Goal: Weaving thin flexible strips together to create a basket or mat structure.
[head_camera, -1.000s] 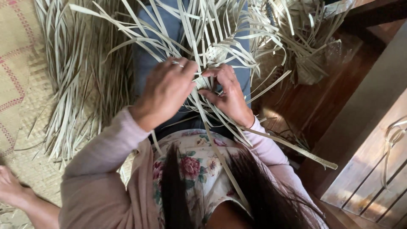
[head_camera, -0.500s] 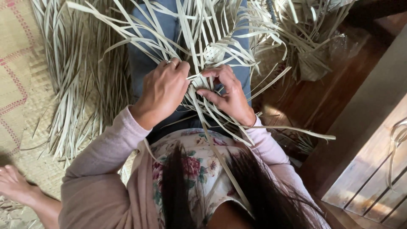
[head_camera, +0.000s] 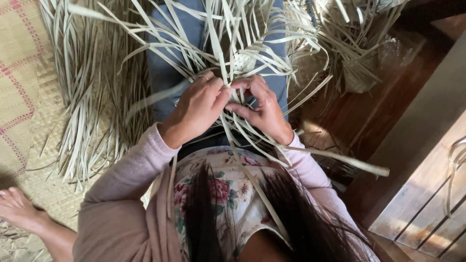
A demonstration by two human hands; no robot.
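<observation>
left hand (head_camera: 196, 109): closed on pale leaf strips (head_camera: 228, 43), fingers (head_camera: 213, 87) curled, a ring on one finger; thumb side touches the right hand.
right hand (head_camera: 262, 109): fingertips pinch a strip just beside the left hand, palm turned down.
leaf strips: long, flat, pale green-white; they fan out from the hands over the lap and trail past the right wrist.
woven patch (head_camera: 245, 60): small checkered piece just above the hands, between the loose strips.
lap: blue jeans (head_camera: 165, 73) under the strips.
clothing: pink sleeves (head_camera: 121, 194), flowered top (head_camera: 228, 189).
strip bundle (head_camera: 92, 97): lies left on a woven mat (head_camera: 19, 97) with red lines.
foot (head_camera: 19, 208): bare, lower left, on the mat.
floor (head_camera: 349, 111): dark wood, right.
</observation>
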